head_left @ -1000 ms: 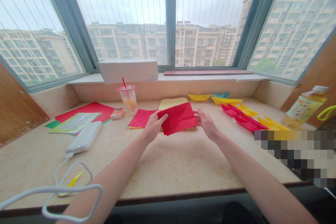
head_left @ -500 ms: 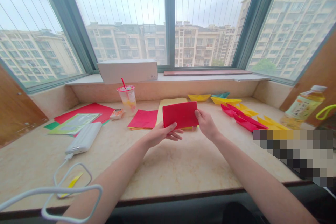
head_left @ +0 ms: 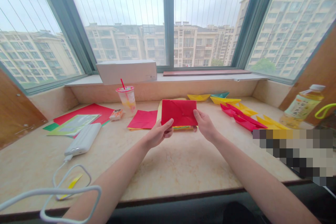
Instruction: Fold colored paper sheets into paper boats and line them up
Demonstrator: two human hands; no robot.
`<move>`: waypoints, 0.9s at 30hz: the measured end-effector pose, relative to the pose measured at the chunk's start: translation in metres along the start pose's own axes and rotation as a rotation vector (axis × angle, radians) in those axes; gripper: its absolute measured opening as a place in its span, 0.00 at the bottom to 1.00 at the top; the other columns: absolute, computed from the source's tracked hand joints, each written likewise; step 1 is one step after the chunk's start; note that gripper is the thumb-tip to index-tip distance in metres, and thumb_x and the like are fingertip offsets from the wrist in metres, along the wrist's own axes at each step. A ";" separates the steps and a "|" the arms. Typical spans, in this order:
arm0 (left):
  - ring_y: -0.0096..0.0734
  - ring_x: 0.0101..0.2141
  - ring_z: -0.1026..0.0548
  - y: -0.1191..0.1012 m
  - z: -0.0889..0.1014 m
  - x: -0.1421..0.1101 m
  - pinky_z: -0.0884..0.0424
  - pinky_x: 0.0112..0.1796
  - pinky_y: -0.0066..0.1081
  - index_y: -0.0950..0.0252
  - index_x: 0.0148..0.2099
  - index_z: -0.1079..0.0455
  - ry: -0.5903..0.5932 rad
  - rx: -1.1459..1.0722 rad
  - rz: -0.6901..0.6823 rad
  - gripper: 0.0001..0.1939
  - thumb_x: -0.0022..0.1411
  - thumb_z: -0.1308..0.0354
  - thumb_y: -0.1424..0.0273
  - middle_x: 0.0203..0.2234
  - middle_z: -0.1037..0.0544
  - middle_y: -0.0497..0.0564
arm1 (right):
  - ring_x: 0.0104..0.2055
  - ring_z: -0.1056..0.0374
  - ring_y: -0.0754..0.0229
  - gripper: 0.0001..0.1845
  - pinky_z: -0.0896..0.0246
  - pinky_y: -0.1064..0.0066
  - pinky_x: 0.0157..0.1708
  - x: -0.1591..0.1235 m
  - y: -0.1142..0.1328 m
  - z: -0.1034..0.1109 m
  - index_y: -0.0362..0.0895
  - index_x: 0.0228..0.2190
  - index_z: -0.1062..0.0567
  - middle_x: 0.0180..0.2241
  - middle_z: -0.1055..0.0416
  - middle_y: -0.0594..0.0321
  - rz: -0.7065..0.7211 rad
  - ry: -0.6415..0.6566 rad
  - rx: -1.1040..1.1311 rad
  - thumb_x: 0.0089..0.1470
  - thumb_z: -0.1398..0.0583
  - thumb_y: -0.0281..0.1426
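Note:
Between my two hands is a folded sheet of red paper (head_left: 179,112), held up above the counter. My left hand (head_left: 160,133) pinches its lower left corner, thumb in front and fingers curled behind. At the right edge, my right hand (head_left: 205,124) grips the paper with the thumb on the near face; its other fingers are partly hidden. Behind the held sheet lies a stack of yellow paper (head_left: 159,109), mostly covered from view. To the left of it rests a pile with red paper (head_left: 143,119) on top.
Folded paper boats stand at the right: yellow (head_left: 198,97), teal (head_left: 219,95) and red (head_left: 249,121). A bottle (head_left: 301,106) is beyond them. On the left are a lidded cup (head_left: 126,99), a small orange-and-white packet (head_left: 116,114), a power bank (head_left: 83,139) and its white cable (head_left: 73,189).
The red paper has tilted and now shows its creased face more fully. My left hand's fingers, stretched out below the paper before, have curled in behind its corner.

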State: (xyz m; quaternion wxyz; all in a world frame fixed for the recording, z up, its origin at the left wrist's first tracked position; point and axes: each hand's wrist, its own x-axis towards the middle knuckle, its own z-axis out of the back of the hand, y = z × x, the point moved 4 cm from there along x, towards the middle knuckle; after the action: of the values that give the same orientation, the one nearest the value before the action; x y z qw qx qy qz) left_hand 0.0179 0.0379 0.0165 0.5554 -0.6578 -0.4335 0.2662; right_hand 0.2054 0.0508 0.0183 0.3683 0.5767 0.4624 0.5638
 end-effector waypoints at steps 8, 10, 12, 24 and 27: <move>0.17 0.12 0.47 -0.005 0.009 0.004 0.54 0.17 0.23 0.62 0.25 0.47 -0.149 0.086 -0.100 0.25 0.62 0.44 0.52 0.10 0.47 0.37 | 0.13 0.38 0.65 0.26 0.43 0.75 0.11 -0.001 -0.011 -0.007 0.45 0.30 0.31 0.15 0.31 0.68 -0.024 0.037 0.002 0.56 0.46 0.56; 0.19 0.11 0.43 -0.005 0.008 0.003 0.51 0.16 0.22 0.62 0.24 0.47 -0.142 0.013 -0.080 0.25 0.60 0.41 0.52 0.10 0.48 0.37 | 0.11 0.42 0.66 0.27 0.48 0.76 0.10 -0.002 -0.009 -0.005 0.45 0.30 0.31 0.13 0.33 0.69 -0.032 0.039 -0.056 0.55 0.46 0.57; 0.21 0.12 0.39 -0.002 0.006 0.002 0.46 0.16 0.23 0.63 0.25 0.44 -0.102 -0.014 -0.041 0.24 0.60 0.41 0.52 0.11 0.46 0.38 | 0.09 0.47 0.67 0.27 0.55 0.76 0.08 -0.003 -0.005 -0.001 0.45 0.29 0.31 0.10 0.37 0.72 -0.033 0.009 -0.125 0.55 0.46 0.57; 0.29 0.39 0.25 -0.015 0.032 0.007 0.31 0.39 0.26 0.59 0.56 0.29 -0.214 0.106 -0.192 0.23 0.58 0.39 0.68 0.46 0.23 0.53 | 0.15 0.42 0.65 0.21 0.49 0.73 0.14 0.003 0.002 0.015 0.43 0.15 0.31 0.13 0.34 0.66 -0.144 0.058 0.032 0.51 0.39 0.43; 0.31 0.37 0.24 -0.016 0.029 0.004 0.31 0.40 0.28 0.64 0.53 0.26 -0.156 0.182 -0.144 0.21 0.57 0.39 0.68 0.42 0.21 0.56 | 0.15 0.42 0.64 0.20 0.48 0.73 0.14 0.005 0.000 0.019 0.43 0.17 0.31 0.14 0.34 0.65 -0.158 0.059 0.073 0.52 0.40 0.43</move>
State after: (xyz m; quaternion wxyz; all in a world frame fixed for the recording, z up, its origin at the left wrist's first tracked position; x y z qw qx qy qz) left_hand -0.0086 0.0554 0.0253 0.5952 -0.5492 -0.4954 0.3142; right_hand 0.2237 0.0574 0.0177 0.3766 0.5346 0.5374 0.5325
